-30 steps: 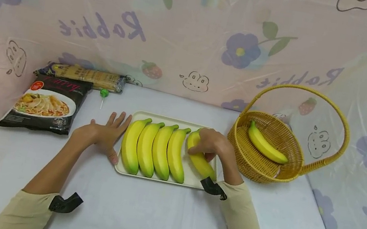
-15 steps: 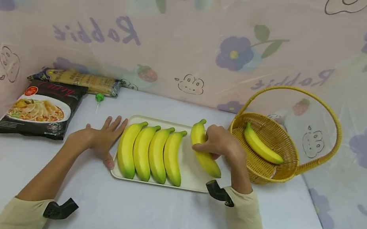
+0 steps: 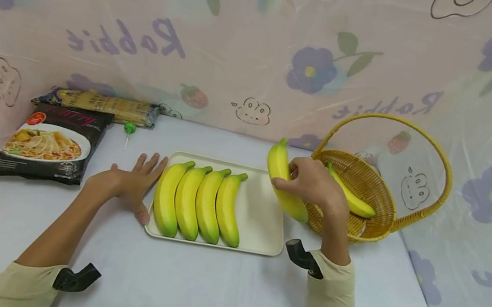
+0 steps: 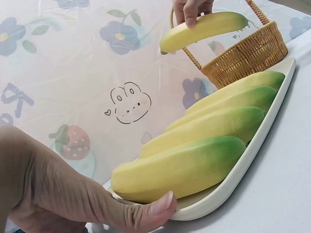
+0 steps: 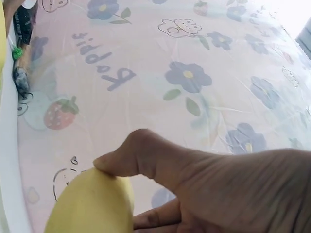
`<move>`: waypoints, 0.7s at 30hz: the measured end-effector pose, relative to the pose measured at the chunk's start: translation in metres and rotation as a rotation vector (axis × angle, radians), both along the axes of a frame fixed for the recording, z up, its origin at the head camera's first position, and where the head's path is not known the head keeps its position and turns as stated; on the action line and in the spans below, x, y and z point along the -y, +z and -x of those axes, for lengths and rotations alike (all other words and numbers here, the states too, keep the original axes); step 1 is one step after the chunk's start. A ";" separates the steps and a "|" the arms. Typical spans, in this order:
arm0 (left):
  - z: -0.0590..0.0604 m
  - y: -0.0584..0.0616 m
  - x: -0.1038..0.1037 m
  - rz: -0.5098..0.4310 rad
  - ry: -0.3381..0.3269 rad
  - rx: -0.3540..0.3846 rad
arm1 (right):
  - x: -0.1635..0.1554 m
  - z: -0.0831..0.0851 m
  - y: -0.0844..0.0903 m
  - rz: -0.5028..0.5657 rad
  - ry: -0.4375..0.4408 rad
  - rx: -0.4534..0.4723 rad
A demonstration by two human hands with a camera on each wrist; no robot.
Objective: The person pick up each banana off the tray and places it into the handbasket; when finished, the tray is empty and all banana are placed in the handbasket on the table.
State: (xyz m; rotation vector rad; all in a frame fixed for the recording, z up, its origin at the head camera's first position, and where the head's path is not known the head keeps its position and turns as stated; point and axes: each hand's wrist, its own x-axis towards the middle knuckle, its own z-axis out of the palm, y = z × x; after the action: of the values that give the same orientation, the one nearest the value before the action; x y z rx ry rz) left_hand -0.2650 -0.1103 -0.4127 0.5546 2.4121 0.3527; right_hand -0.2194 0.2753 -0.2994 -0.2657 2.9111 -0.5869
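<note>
My right hand (image 3: 316, 183) grips a yellow banana (image 3: 282, 173) between thumb and fingers, raised over the right end of a cream tray (image 3: 263, 226). In the right wrist view the thumb presses the held banana (image 5: 92, 206) from above. On the left part of the tray several bananas (image 3: 167, 197) lie side by side, green at their near ends. My left hand (image 3: 134, 187) rests with spread fingers at the tray's left edge; its thumb (image 4: 146, 213) lies along the rim in the left wrist view. Another banana (image 3: 355, 198) lies inside a wicker basket (image 3: 379, 225), partly hidden behind my right hand.
The basket's tall arched handle (image 3: 446, 169) rises at the right, close to my right forearm. At the left lie a black noodle packet (image 3: 47, 143) and a long pasta packet (image 3: 108, 107), with a green lollipop (image 3: 129, 128) beside them. A patterned curtain (image 3: 223, 53) stands behind the table.
My right hand has lifted the banana off the tray's right end and carried it up and rightward toward the basket. My left hand has stayed at the tray's left edge.
</note>
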 end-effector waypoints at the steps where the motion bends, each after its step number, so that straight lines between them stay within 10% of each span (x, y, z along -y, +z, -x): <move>1: 0.001 -0.001 0.001 -0.003 0.001 0.000 | -0.003 0.000 0.002 0.002 -0.009 -0.006; 21: 0.001 0.000 0.000 0.005 -0.005 -0.005 | -0.067 -0.020 0.026 0.003 -0.238 -0.127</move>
State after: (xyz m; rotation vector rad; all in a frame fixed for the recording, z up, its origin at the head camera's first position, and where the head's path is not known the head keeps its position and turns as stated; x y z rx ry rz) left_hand -0.2659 -0.1101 -0.4128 0.5599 2.4151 0.3430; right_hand -0.1994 0.3424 -0.2735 0.0462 3.0898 -0.6294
